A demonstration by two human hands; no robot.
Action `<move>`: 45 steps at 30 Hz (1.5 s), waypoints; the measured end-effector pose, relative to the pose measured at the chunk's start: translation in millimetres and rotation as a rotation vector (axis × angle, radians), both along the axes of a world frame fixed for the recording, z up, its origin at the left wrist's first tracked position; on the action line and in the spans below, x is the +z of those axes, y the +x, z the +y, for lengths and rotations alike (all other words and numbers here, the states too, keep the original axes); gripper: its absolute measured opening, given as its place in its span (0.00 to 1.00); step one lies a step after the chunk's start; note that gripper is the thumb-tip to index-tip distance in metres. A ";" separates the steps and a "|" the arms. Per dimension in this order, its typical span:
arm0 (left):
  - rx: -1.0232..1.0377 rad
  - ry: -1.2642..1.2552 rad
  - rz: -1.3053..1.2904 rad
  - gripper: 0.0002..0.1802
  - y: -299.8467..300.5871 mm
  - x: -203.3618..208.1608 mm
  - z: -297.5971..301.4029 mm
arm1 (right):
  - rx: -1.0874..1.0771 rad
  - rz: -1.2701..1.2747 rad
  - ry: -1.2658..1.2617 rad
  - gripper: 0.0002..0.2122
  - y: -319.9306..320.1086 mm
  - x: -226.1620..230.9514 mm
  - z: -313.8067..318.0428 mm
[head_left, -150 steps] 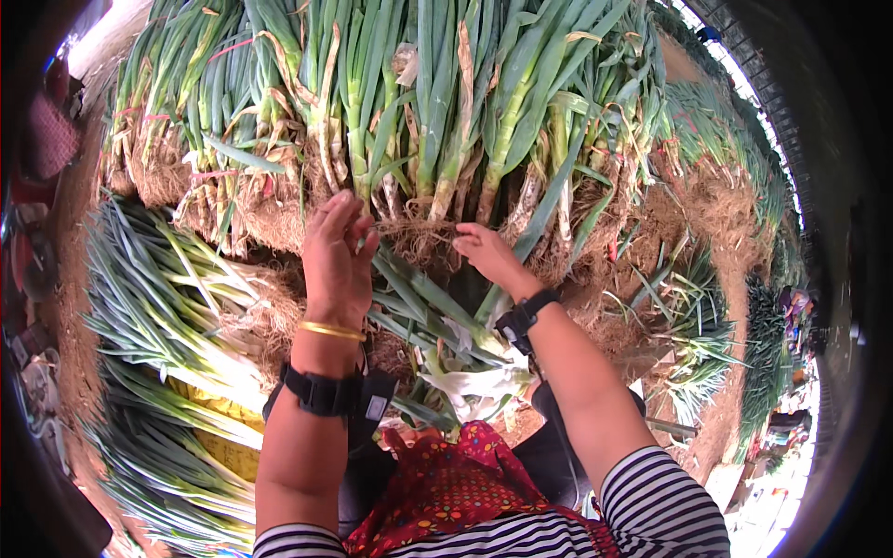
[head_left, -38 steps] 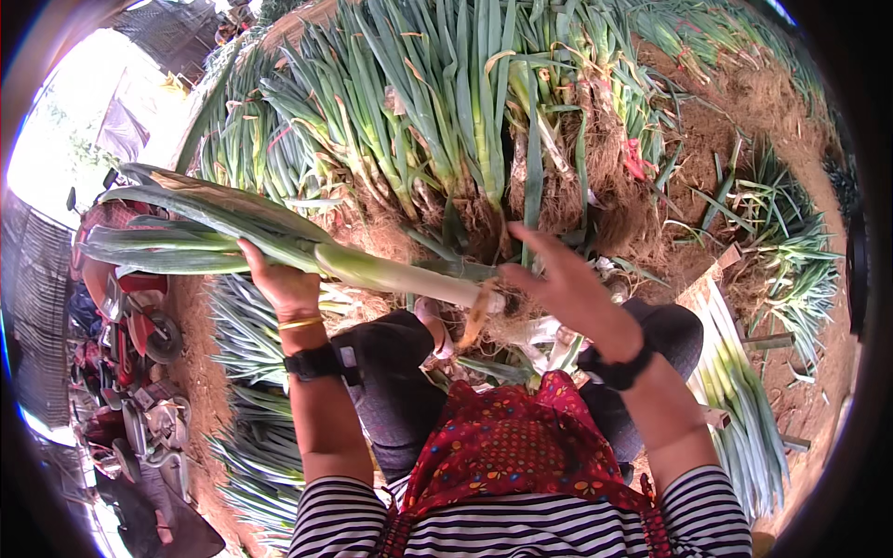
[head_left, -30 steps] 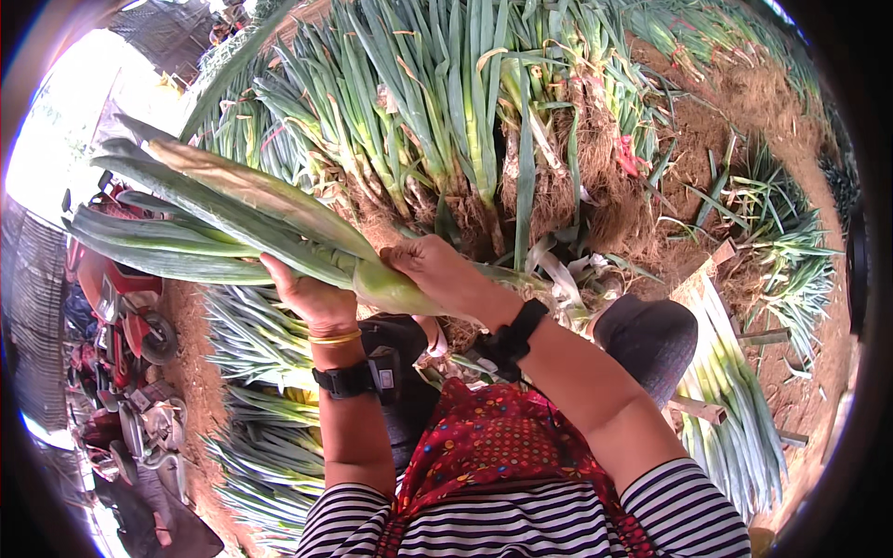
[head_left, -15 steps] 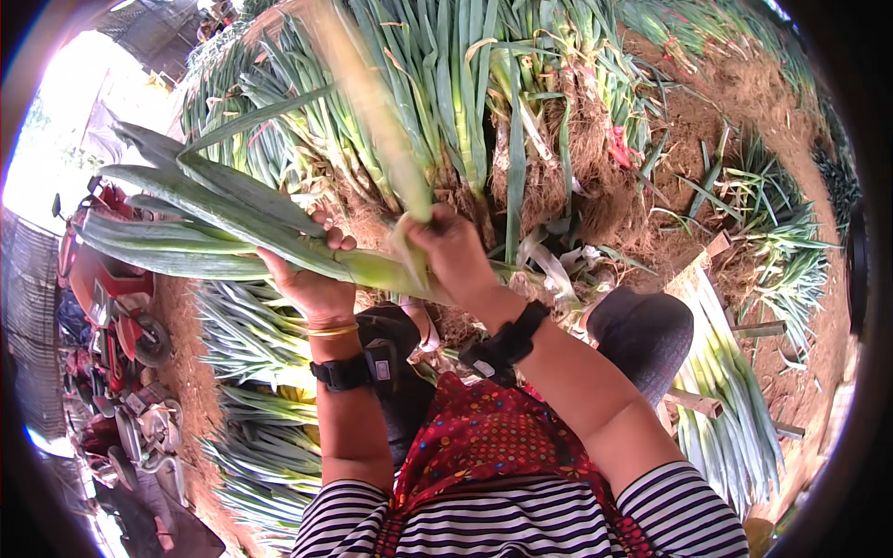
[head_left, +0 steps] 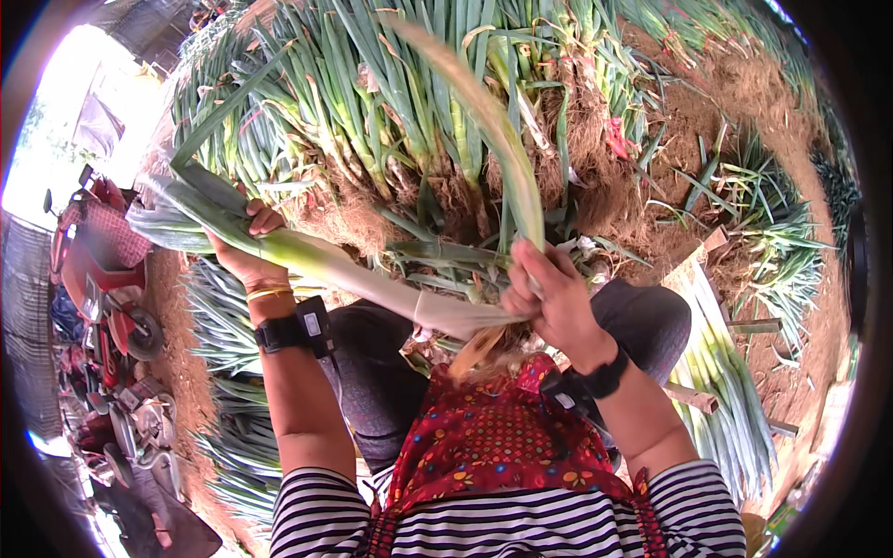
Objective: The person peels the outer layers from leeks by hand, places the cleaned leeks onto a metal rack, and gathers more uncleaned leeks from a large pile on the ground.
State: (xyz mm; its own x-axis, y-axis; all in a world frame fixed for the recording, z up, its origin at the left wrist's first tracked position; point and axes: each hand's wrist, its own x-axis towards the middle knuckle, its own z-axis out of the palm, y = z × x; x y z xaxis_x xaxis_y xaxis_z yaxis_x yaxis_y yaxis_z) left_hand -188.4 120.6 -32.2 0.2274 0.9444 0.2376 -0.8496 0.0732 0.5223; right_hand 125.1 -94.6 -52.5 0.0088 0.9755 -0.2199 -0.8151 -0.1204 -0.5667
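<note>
My left hand [head_left: 249, 244] is closed round the green upper part of a leek [head_left: 358, 272], whose leaves reach out to the left. The pale shaft slants down to the right, across my lap, and its brownish root end hangs above my red patterned apron [head_left: 493, 423]. To the right, my right hand [head_left: 556, 299] pinches a yellowed outer leaf [head_left: 512, 153] near the root end. That leaf curves up and away from the fingers, and a strip of its base still joins the shaft. Part of the right fingers' grip is hidden.
Bundled leeks with soil-covered roots [head_left: 446, 102] stand ahead. Cleaned leeks lie on a wooden frame [head_left: 716, 400] at right and in heaps [head_left: 237, 325] at left. Leaf scraps [head_left: 781, 251] cover the ground far right. A red motor scooter [head_left: 107, 260] stands far left.
My right hand has moved right and down, drawing the yellowed leaf away along the shaft. My left hand has shifted left with the leek, and more white shaft shows.
</note>
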 end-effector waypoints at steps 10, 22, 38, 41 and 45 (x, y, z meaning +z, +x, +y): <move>-0.116 -0.032 -0.095 0.41 -42.3 -5.6 28.3 | -0.176 -0.142 0.194 0.09 25.5 9.1 -83.6; -0.139 -0.100 0.035 0.41 -54.9 -10.4 51.6 | -0.231 -0.263 0.119 0.15 20.7 25.5 -131.6; 0.280 -0.271 0.122 0.36 -90.5 9.5 71.7 | -0.788 -0.074 -0.466 0.14 52.1 25.7 -198.6; 0.455 -0.250 0.219 0.38 -64.4 27.6 61.0 | -0.250 -0.884 -0.319 0.17 83.5 -43.3 -168.9; 0.584 -0.241 0.231 0.35 -58.1 27.8 47.4 | -0.010 -2.034 0.037 0.30 55.5 -34.2 -82.0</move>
